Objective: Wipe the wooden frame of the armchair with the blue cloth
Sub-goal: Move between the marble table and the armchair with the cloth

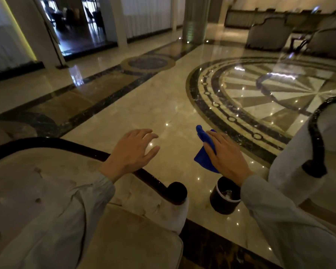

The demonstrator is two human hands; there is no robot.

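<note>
Head view, the only one. Right hand [226, 155] is palm down with the blue cloth [205, 152] bunched under its fingers and thumb side; folds stick out ahead of the fingertips and hang below toward the left hand. The grip looks loose, a pinch rather than a fist, though the underside of the hand is hidden. Left hand [132, 152] is empty, fingers spread wide and slightly curled, hovering just above and beyond the dark wooden frame [70, 145] of the armchair [47, 191]; the wrist crosses over the rail, and I cannot tell whether it touches. The frame runs as a glossy black curve from far left of the left hand, under that wrist, to a rounded scroll end [177, 192] below and between the two hands. A small dark bin [223, 199] stands on the marble floor [163, 105] directly beneath the right wrist. A second chair [318, 144] with similar dark trim sits right of the right hand. Judgement: cloth is light, soft, limp, and needs flattening against the palm for full contact. The frame is rigid and lacquered, likely slick, so the cloth should glide; the chair looks heavy enough not to shift. Best hold: cloth wrapped over the rail, left hand steadying on the upholstery.
</note>
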